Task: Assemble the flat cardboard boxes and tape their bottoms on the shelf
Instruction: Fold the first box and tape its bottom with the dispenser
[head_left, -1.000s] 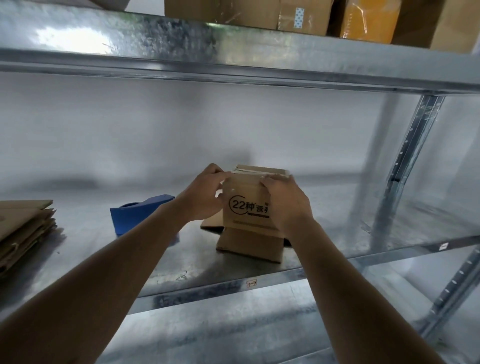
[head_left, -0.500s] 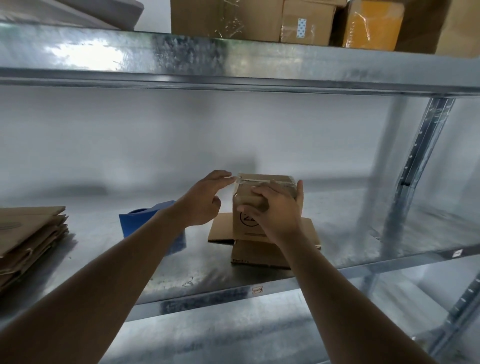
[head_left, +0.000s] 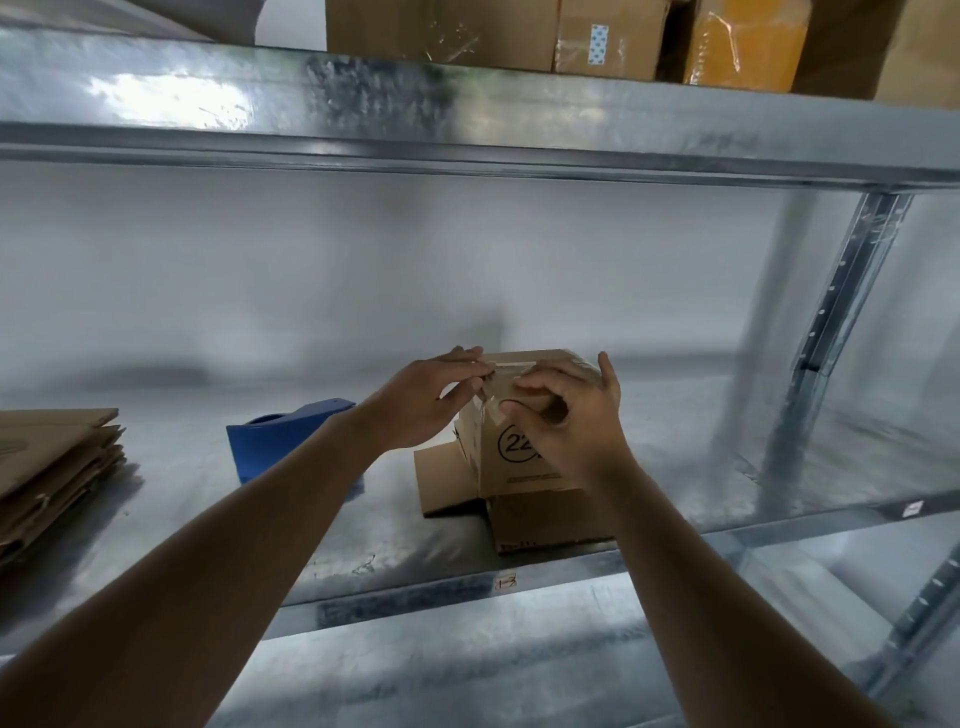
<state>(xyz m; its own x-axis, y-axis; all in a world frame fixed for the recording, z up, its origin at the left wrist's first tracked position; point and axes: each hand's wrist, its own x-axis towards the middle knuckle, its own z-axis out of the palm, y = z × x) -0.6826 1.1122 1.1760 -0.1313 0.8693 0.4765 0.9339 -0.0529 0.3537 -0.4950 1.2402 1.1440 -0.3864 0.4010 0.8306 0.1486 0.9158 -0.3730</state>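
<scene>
Head view: a small box (head_left: 524, 447) stands on the metal shelf (head_left: 311, 525), its flaps spread below it. The left hand (head_left: 428, 402) touches the box's top left edge, fingers nearly straight on the clear tape (head_left: 485, 402). The right hand (head_left: 569, 415) rests on the top front, fingers curled against the cardboard. A blue tape dispenser (head_left: 283, 441) sits to the left, and flat boxes (head_left: 52, 462) lie stacked further left.

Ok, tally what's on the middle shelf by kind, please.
Assembled box, taped on top: 1
Stack of flat boxes: 1, sheets too close to count
Blue tape dispenser: 1
Total: 3
The left hand and right hand both touch the box.
</scene>
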